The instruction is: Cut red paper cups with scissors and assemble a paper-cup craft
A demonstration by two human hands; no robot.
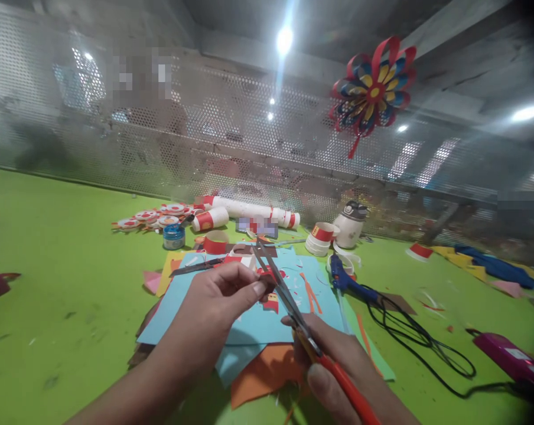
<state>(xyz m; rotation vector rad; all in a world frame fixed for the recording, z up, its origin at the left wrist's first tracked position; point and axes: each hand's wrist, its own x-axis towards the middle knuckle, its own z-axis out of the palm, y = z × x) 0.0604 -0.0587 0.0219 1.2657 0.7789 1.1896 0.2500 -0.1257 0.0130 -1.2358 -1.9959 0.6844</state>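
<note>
Between the thumb and fingers of my left hand [218, 301] is pinched a small dark brown piece of paper [267, 283]. My right hand [333, 354] is closed round the red handles of a pair of scissors [293, 313]. The scissor blades are parted, pointing away from me, and lie right beside the brown piece; whether they touch it I cannot tell. Beneath both hands lie light blue paper sheets [182, 321] strewn with small red, white and orange scraps. A black-handled cutter [198, 267] rests behind my left hand.
A blue glue gun [351, 280] with a looping black cord lies to the right. Paper cups [318, 239], a blue jar [173, 236] and a white tube [253, 211] stand or lie behind the sheets. Orange paper [262, 375] sticks out in front. A paper flower [375, 91] hangs above.
</note>
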